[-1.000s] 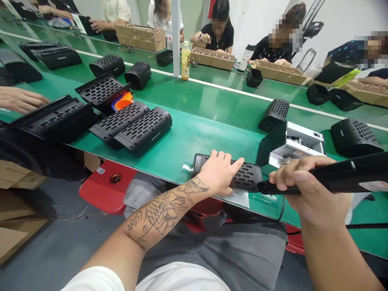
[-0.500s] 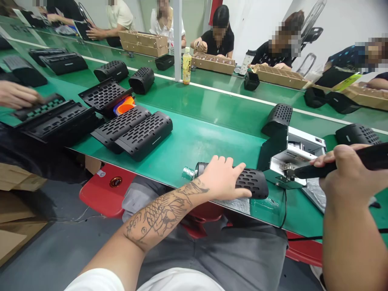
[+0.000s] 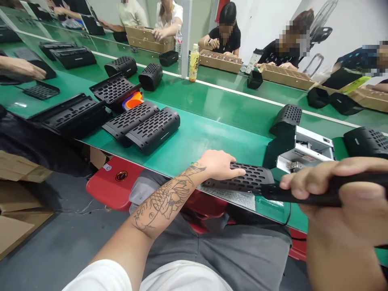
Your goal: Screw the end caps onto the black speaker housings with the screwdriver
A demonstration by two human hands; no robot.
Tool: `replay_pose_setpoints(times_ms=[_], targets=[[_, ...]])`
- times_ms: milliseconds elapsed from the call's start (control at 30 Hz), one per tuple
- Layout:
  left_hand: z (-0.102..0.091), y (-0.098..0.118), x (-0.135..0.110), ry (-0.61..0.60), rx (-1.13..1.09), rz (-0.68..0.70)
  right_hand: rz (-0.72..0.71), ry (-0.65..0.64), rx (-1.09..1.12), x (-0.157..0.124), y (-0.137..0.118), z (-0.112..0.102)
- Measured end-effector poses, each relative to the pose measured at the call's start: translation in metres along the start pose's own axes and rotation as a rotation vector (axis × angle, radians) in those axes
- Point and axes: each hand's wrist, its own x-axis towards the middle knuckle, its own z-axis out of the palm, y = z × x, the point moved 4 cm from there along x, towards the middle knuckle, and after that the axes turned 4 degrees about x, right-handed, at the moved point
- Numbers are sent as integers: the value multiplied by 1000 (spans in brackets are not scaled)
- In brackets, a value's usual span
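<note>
My left hand (image 3: 220, 165) rests on top of a black perforated speaker shell (image 3: 248, 182) that lies on its side at the near edge of the green belt (image 3: 212, 133), fingers curved over it. My right hand (image 3: 336, 190) is wrapped round a long black power tool (image 3: 303, 195), whose tip touches the right end of the shell. Behind the tool stands a black and silver machine (image 3: 298, 151).
Black perforated shells (image 3: 151, 129) lie in a group at the left, with an orange part (image 3: 133, 101) among them. A co-worker's hand (image 3: 22, 68) reaches in at the far left. Across the belt several people sit by cardboard trays (image 3: 221, 60); a bottle (image 3: 194, 62) stands there.
My right hand brought the tool back from the machine to the shell's right end. My left hand stayed on the shell. The co-worker's hand at the left drew back.
</note>
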Motion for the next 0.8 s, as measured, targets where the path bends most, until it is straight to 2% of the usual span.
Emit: replay_pose_setpoints(times_ms=[67,133,367,500,800], targets=[[0,0,0,8,-6,1,-26,-75,-11,-2,4,25],[0,1,-1,13,-14,1,-14,-89,-31,-2,13,34],[-2,2,-1,0,-31,14,51,-149,1,-1,30,30],[-3,2,0,-9,-34,20,110,-233,44,-2,34,34],[-3,1,4,-22,-46,36,109,-333,114,-4,38,37]])
